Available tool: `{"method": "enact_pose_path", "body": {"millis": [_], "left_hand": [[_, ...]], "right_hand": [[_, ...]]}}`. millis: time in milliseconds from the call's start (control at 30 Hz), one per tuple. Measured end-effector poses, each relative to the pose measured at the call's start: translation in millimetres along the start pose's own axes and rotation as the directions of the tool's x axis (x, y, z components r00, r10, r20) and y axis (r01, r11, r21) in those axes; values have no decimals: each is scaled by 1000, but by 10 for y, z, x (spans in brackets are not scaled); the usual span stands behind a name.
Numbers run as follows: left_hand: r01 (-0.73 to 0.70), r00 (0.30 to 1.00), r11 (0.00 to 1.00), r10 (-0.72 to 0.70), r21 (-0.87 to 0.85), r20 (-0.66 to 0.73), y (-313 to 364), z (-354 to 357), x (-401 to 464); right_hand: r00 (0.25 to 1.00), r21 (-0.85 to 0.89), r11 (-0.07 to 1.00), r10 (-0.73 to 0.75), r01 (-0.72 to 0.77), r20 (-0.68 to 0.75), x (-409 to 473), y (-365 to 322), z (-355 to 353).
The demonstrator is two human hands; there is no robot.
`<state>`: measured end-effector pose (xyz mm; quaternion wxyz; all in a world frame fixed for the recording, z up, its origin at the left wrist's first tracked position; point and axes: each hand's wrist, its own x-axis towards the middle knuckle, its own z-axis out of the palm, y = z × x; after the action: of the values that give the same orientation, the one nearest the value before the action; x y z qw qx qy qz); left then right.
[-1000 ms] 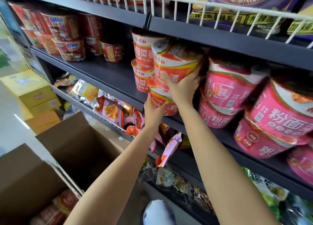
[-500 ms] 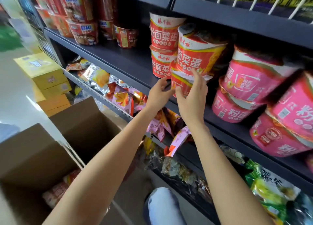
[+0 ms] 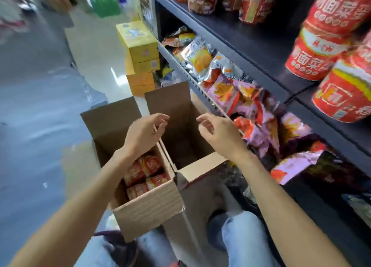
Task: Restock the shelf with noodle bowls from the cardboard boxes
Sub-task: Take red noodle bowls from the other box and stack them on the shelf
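cardboard boxes beside yellow cartons

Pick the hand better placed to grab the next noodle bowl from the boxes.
Left. The left hand hovers over the left box, which holds red noodle bowls. The right hand is over the right box, apparently empty.

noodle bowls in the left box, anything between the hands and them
Nothing visible blocks them. The left box is open at the top, its flaps folded back, and the noodle bowls lie uncovered inside. The left hand hovers empty just above them; the right hand hangs empty over the right box.
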<state>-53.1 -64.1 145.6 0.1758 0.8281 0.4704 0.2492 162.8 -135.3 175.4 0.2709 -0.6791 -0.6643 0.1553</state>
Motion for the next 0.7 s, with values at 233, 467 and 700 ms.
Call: {"method": "enact_pose_path", "body": {"millis": [233,467,700], "left_hand": [[638,770,770,-638,-7,30,-1813,126,-667],[777,627,617,-777,125,-57,-2806,540,-1073],[702,669,641,-743,-310,-22,-3145,803,-1154]], "right_hand": [[903,79,991,-130,106,409,542,-260,1855],[720,-207,959,3,194,694,922,5,3784],[626,-443,815,130,375,769,1281,551,4927]]}}
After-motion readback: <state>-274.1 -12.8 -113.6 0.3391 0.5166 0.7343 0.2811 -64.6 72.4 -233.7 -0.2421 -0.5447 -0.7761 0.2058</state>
